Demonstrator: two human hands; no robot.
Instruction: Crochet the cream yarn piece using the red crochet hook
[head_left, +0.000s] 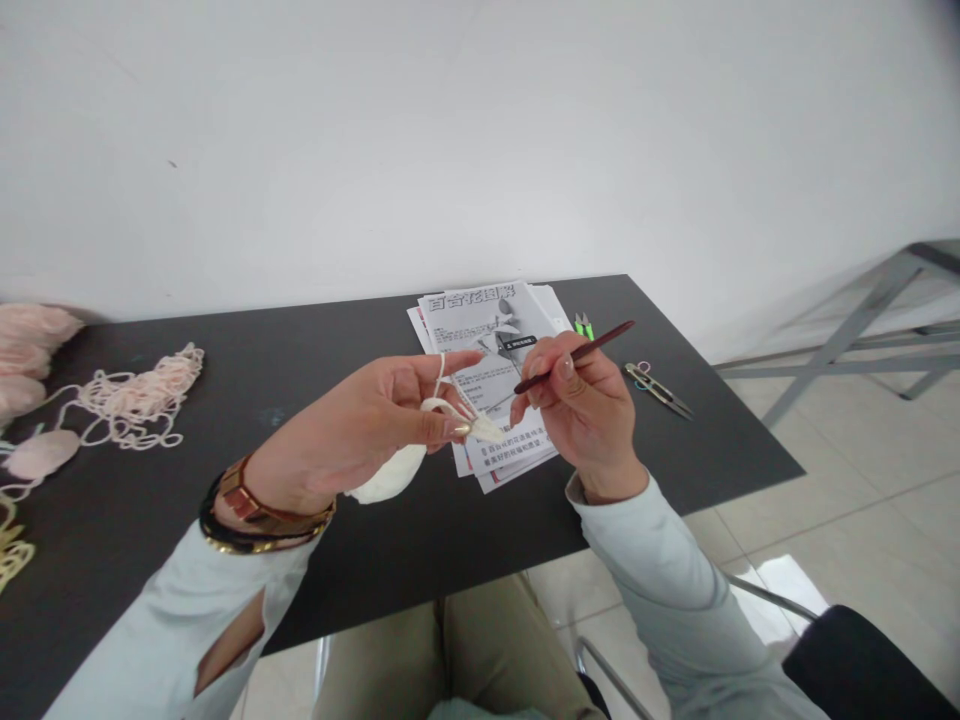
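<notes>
Between the thumb and fingers of my left hand is a small piece of white crochet work. A strand of white yarn loops over that hand's index finger. Below the hand, partly hidden by it, rests a white ball of yarn. My right hand is closed around a crochet hook with a dark red handle. The hook's thin metal shaft points left toward the white piece; whether its tip is in a stitch is too small to tell.
Printed sheets lie stacked under my hands on the black table. Thread snips and a green-handled tool lie at the right. Tangled pale pink yarn and pink yarn balls sit at the left. A chair stands at lower right.
</notes>
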